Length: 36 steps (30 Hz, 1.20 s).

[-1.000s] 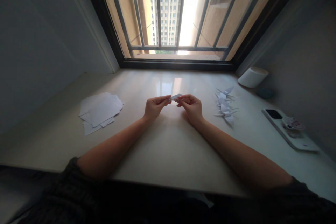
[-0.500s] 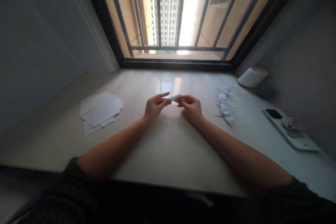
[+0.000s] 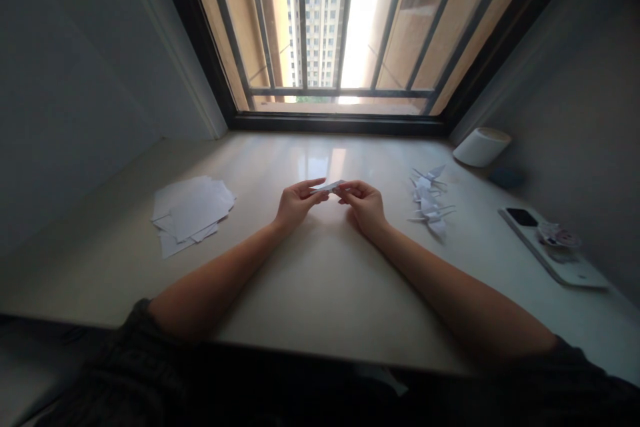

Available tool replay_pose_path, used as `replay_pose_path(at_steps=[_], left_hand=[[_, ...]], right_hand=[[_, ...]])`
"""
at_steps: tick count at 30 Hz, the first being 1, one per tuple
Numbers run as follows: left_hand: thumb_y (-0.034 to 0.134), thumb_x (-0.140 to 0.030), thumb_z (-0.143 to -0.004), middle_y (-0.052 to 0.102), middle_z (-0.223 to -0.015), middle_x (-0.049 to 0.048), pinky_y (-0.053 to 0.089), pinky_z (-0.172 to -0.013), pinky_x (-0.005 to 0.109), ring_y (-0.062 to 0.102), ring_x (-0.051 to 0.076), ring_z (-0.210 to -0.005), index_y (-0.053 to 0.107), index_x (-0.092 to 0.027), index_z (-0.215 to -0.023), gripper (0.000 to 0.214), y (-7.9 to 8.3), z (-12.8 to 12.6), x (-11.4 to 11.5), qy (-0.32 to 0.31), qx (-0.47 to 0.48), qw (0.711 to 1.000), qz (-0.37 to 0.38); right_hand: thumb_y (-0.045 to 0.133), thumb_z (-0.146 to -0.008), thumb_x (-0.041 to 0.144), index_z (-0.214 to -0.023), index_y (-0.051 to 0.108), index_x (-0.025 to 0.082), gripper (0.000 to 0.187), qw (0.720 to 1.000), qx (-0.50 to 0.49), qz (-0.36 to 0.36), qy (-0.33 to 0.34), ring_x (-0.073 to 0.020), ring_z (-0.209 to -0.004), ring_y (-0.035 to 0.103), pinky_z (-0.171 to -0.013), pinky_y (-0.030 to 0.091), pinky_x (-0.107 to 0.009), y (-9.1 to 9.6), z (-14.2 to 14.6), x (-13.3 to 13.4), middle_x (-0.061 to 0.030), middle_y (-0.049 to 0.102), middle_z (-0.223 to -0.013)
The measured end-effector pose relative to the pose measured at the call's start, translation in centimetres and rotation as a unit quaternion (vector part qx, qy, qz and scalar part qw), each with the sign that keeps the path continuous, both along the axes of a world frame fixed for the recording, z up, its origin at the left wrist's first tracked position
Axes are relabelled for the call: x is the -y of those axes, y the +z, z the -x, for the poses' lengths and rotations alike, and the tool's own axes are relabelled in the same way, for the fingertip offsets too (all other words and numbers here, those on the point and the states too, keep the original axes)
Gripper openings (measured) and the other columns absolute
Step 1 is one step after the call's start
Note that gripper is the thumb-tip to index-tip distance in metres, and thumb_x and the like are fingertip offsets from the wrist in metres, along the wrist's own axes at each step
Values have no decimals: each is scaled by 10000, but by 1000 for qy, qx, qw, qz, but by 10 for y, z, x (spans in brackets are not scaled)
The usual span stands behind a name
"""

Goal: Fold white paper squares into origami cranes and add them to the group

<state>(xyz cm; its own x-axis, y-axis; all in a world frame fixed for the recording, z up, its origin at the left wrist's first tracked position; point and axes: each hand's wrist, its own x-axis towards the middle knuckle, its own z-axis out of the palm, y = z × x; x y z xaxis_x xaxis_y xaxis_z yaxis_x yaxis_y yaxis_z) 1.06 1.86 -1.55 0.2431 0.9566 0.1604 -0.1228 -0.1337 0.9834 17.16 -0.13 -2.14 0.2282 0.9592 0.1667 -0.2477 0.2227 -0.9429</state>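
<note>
Hands (image 3: 295, 203) (image 3: 369, 203) close together, right pinched on 1 small, narrow, pale folded paper (image 3: 329, 186), slightly tilted, left's hold unclear.

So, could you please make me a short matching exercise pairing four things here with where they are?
Things:
1. Paper sheets
2. Paper cranes
3. Phone
4. Folded paper

Places:
A. Between the left hand and the right hand
B. Far right, a small object on top
C. Overlapping, left of both hands
D. Clustered just right of both hands

Pairs: 1-C, 2-D, 3-B, 4-A
</note>
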Motion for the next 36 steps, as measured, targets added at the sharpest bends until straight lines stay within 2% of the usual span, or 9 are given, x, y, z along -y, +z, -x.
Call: replay_pose_path(at_steps=[13, 20, 27, 36], left_hand=[[795, -387, -673, 753, -918, 104, 512, -827, 353, 713, 227, -867, 623, -145, -1219, 622, 2, 2, -4, -70, 13, 996, 45], [800, -384, -667, 750, -942, 105, 511, -831, 342, 706, 234, -909, 604, -174, -1244, 645, 7, 4, -2, -79, 16, 996, 44], [780, -482, -653, 752, -868, 112, 540, -779, 349, 708, 208, -787, 724, -129, -983, 486, 1, 2, -4, -26, 2, 998, 54], [798, -519, -601, 740, -740, 97, 559, -728, 345, 690, 195, -692, 739, -133, -785, 431, -2, 0, -3, 18, -24, 999, 41]], right_hand=[[837, -529, 428, -698, 650, 193, 344, 1000, -6, 6, -28, -119, -558, 592, -566, 528, -288, -4, -3, -5, -6, 704, -692], [835, -529, 452, -695, 643, 197, 360, 1000, 2, 2, -29, -119, -571, 588, -552, 524, -278, -5, -3, -6, -7, 702, -706], [827, -538, 475, -694, 635, 199, 371, 999, 21, -7, -26, -129, -601, 595, -549, 517, -273, -3, -3, -5, -8, 692, -706], [778, -639, 368, -721, 643, 197, 234, 996, 43, -51, -63, -134, -629, 592, -571, 519, -294, -3, -3, -3, -15, 689, -773]])
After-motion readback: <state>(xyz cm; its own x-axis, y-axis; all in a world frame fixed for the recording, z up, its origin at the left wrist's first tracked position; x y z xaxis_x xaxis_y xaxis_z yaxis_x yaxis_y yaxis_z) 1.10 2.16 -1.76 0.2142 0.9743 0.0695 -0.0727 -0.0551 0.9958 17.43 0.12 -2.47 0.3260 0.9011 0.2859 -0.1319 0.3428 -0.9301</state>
